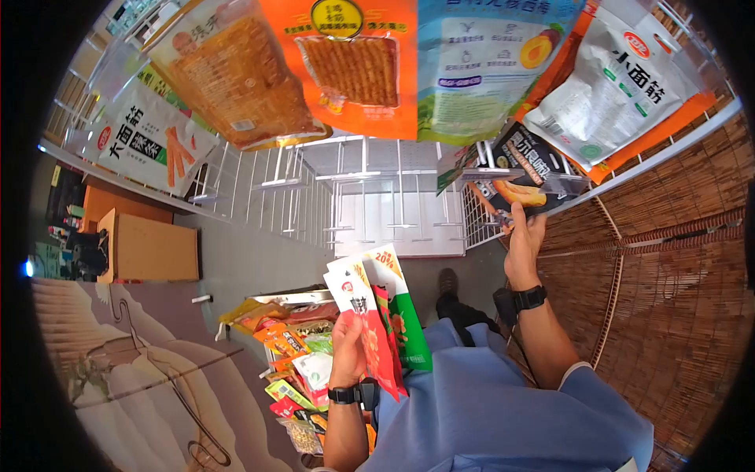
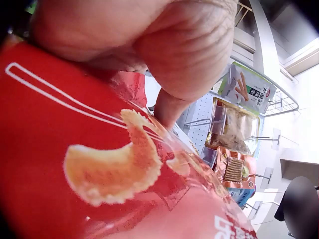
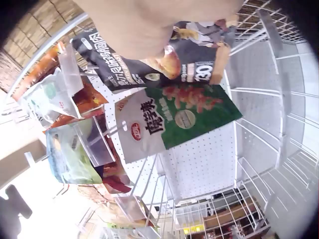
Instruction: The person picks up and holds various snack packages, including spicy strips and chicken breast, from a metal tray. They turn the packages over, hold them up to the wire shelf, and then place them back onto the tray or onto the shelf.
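My left hand (image 1: 348,346) grips a red-and-white snack packet (image 1: 379,350) in front of my body. A green-and-white packet (image 1: 413,334) is held along with it, just behind. In the left wrist view the red packet (image 2: 45,134) fills much of the picture under the curled fingers. My right hand (image 1: 524,248) reaches up to the wire rack's right side and pinches the lower part of a black snack packet (image 1: 535,153). The right wrist view shows this black packet (image 3: 187,67) over another green-and-white packet (image 3: 187,122); the hand hides part of it.
Larger packets hang along the rack's front, including an orange one (image 1: 346,102), a blue-green one (image 1: 480,86) and a silver one (image 1: 621,94). A pile of assorted snacks (image 1: 307,346) stands low at my left. A woven bamboo screen (image 1: 668,291) lines the right.
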The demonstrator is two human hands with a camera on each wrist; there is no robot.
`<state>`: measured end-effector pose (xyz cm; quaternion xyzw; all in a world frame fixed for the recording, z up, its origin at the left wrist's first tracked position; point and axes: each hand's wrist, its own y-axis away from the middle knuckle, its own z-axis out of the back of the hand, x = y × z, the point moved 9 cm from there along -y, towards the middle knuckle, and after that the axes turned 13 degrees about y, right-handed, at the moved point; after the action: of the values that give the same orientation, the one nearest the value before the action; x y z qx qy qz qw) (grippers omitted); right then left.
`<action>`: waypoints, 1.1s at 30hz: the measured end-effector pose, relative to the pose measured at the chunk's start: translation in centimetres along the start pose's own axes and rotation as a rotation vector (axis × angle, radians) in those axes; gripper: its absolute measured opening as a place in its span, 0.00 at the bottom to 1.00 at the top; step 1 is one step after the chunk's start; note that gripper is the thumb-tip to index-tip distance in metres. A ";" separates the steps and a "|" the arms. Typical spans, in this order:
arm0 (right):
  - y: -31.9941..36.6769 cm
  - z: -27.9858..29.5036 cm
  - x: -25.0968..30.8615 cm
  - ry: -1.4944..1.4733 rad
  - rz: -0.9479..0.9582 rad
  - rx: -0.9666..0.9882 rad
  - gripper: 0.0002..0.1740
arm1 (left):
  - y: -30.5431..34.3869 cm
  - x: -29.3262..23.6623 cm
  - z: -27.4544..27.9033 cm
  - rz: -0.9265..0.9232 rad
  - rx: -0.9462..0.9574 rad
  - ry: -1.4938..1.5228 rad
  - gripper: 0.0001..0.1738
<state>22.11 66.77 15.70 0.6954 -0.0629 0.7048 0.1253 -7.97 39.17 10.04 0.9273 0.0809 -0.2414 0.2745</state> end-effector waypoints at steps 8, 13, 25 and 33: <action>8.4 -0.3 -7.0 0.107 -0.124 0.029 0.28 | -1.7 -1.3 -2.0 -0.066 -0.026 -0.001 0.15; 16.4 -8.5 -6.5 -0.231 -0.494 0.839 0.24 | -2.6 0.0 -3.3 -0.031 0.015 -0.121 0.12; 15.5 -10.4 -2.3 0.362 0.061 1.007 0.22 | -1.7 0.8 -1.9 0.009 0.005 -0.125 0.17; 9.1 -8.1 -0.4 0.027 -0.013 0.588 0.17 | -0.8 1.7 -1.8 0.078 -0.070 -0.029 0.13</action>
<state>11.93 60.13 15.85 0.6928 0.1502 0.7012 -0.0759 -5.97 40.81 10.11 0.9159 0.0493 -0.2411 0.3171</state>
